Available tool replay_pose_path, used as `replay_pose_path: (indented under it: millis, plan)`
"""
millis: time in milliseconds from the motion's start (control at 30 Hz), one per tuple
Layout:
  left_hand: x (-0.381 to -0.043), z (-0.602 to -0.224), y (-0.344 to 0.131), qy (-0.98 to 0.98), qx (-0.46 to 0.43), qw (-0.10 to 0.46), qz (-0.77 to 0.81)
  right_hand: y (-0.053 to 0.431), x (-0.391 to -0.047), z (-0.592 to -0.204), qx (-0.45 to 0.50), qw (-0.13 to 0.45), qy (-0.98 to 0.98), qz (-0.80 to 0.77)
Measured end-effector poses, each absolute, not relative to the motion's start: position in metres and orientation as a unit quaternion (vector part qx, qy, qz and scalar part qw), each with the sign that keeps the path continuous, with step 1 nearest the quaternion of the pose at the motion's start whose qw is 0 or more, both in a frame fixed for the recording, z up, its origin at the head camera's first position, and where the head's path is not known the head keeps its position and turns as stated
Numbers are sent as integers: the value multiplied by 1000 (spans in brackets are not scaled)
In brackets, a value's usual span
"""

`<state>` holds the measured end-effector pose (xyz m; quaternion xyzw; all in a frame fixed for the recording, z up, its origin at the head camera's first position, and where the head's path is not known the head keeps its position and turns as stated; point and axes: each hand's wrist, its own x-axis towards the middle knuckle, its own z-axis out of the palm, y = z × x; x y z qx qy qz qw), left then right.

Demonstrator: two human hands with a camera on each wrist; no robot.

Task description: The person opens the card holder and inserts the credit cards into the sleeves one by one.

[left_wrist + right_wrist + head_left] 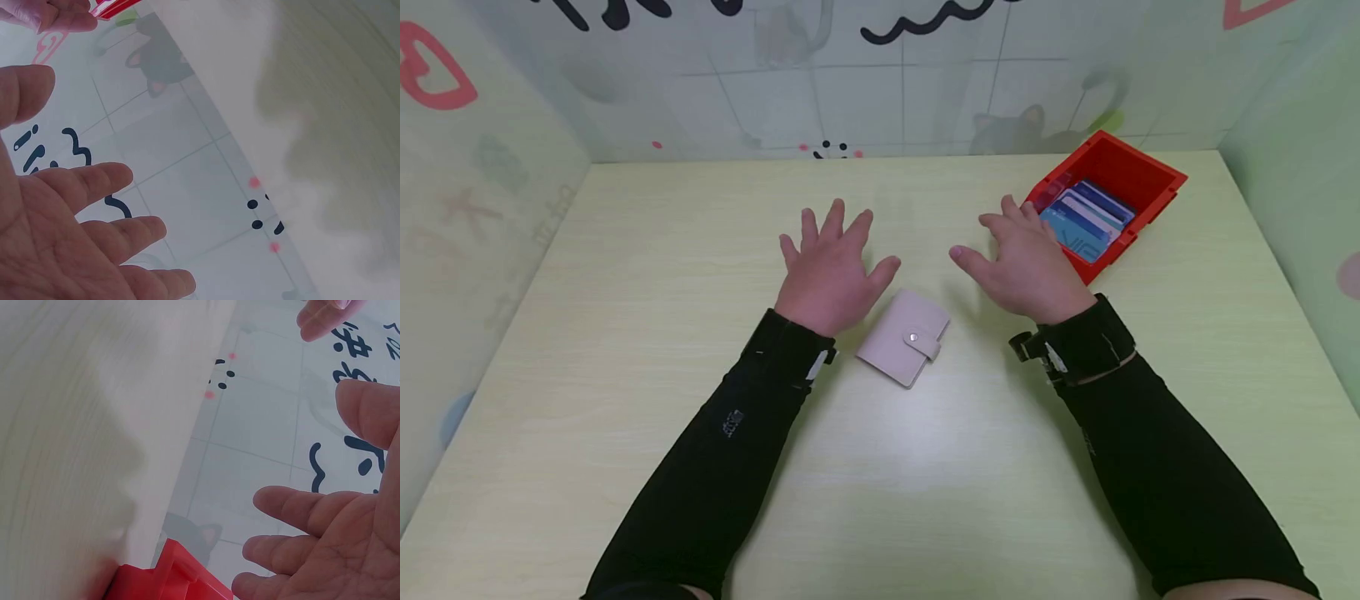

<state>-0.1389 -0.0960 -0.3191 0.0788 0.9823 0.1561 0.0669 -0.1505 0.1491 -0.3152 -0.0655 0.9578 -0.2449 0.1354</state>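
Note:
Both hands hover over the table with fingers spread and nothing held. My left hand (831,275) is up and left of a pale pink card holder (901,337), which lies closed on the table with its snap strap toward the right. My right hand (1030,267) is beside a red plastic box (1138,171), its outer fingers overlapping the box's near left side in the head view. Several cards (1086,221), mostly blue, lie inside the box. The left wrist view shows the left palm (50,237) with its fingers apart; the right palm (350,550) appears likewise in the right wrist view.
The light wood table (662,333) meets a printed wall (865,100) at the back. Side panels (1300,208) enclose it at left and right. The red box stands near the back right corner, tilted at an angle to the table's edge.

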Motion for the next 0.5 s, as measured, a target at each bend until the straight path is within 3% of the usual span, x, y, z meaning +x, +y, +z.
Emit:
replay_pose_path:
  millis: [500]
  plan:
    - [-138, -319, -94, 981, 77, 70, 161, 152, -149, -314, -67, 133, 956, -252]
